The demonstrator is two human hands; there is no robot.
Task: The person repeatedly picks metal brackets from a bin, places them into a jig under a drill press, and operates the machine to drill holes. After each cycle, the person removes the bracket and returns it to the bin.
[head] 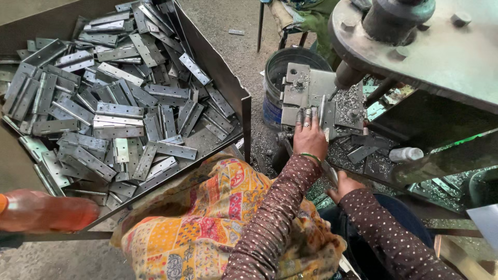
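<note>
while hands press the jig, a hinge bin crowds left.

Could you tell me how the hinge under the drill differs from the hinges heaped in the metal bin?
The hinge under the drill lies alone on the press fixture, pressed by the left hand; the hinges in the bin lie loose, piled crosswise at all angles. Metal shavings surround the first, while the bin holds hardly any. The right hand rests lower, touching neither. Both are flat grey metal.
</note>
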